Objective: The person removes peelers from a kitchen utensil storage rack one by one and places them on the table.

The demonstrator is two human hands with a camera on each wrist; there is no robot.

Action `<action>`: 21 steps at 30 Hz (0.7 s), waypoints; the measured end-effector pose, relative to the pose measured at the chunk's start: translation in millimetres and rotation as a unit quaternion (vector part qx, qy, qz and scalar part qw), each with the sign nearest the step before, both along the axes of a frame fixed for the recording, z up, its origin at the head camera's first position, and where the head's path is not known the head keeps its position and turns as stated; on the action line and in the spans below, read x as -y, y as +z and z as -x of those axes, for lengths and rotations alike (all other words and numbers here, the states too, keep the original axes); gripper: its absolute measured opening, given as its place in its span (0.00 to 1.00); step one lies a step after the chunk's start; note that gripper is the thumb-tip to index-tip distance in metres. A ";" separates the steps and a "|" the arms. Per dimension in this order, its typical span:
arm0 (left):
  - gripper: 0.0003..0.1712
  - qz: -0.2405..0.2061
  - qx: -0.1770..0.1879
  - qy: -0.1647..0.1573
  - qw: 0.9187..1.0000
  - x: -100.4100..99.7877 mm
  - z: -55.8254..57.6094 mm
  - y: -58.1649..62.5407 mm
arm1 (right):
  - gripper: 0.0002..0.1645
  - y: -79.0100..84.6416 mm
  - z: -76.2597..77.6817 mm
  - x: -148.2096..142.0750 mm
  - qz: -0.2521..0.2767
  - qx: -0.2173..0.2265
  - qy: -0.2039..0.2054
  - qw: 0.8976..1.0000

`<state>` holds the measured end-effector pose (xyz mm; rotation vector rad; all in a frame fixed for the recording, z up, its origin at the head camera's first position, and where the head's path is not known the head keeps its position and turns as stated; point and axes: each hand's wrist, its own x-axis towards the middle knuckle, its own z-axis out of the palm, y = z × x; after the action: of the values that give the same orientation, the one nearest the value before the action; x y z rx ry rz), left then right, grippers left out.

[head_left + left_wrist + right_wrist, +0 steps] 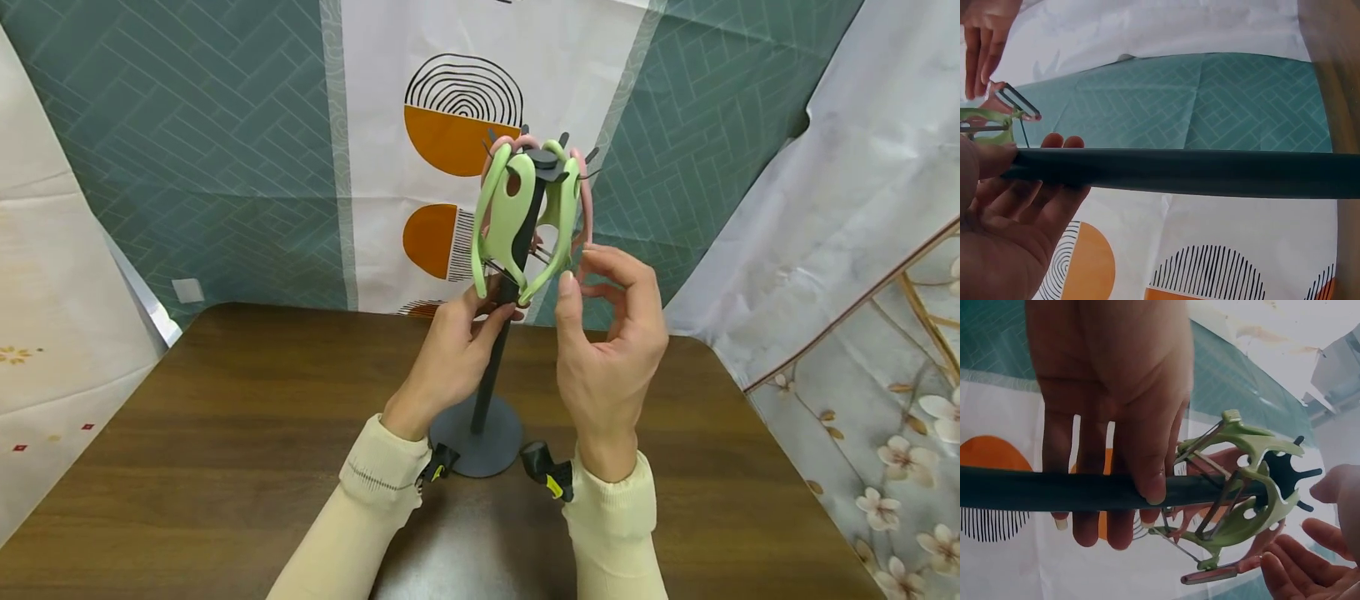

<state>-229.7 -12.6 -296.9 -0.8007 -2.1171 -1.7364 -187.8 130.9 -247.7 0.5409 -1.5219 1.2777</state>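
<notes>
Several Y-shaped peelers hang by their handles from a dark grey hook stand (491, 375). Light green peelers (508, 217) face me, while pink peelers (587, 200) show behind and to the right. Just under the blades, my left hand (446, 354) holds the pole, thumb in front and fingers behind. My right hand (617, 333) is raised at the stand's right side, thumb and fingers parted, index fingertip right at a pink peeler. In the right wrist view, that pink peeler (1249, 564) hangs beside its spread fingers.
The stand's round base (476, 437) rests on a brown wooden table (225, 433). Behind hangs a green and white patterned cloth (247, 167). A light curtain (60, 292) is at the left, and a flowered cloth (885, 458) at the right.
</notes>
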 end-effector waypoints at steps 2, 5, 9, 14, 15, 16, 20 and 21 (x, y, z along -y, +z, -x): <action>0.19 0.003 -0.003 0.000 1.000 -0.5 0.0 0.6 | 0.16 -0.3 2.1 0.4 -0.016 0.000 -0.016 1.000; 0.19 0.005 -0.007 -0.003 1.000 -1.6 -0.5 1.0 | 0.18 -1.5 5.7 0.8 -0.032 0.002 -0.039 0.999; 0.19 0.012 -0.017 -0.004 1.000 -4.3 -3.0 2.3 | 0.23 -2.9 8.6 -0.8 -0.040 0.024 -0.050 0.998; 0.18 0.034 -0.038 0.000 0.999 -6.7 -5.8 1.8 | 0.28 -6.6 7.4 -1.6 -0.029 0.040 -0.043 0.998; 0.19 0.038 -0.041 0.001 0.998 -7.0 -6.3 1.4 | 0.28 -7.3 6.7 -1.5 -0.025 0.041 -0.038 0.998; 0.19 0.040 -0.041 0.002 0.998 -7.1 -6.8 1.1 | 0.28 -7.7 6.2 -1.4 -0.022 0.041 -0.033 0.998; 0.19 0.036 -0.037 0.004 0.999 -8.4 -7.9 1.4 | 0.28 -6.0 5.9 -1.8 -0.011 0.044 -0.009 0.999; 0.19 0.032 -0.036 0.003 0.999 -9.0 -7.9 2.1 | 0.27 -4.6 5.9 -2.0 -0.011 0.046 -0.006 0.999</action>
<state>-221.8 -3.6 -294.8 -0.8587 -2.1339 -1.6196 -193.7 132.9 -252.3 0.4921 -1.6143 1.2932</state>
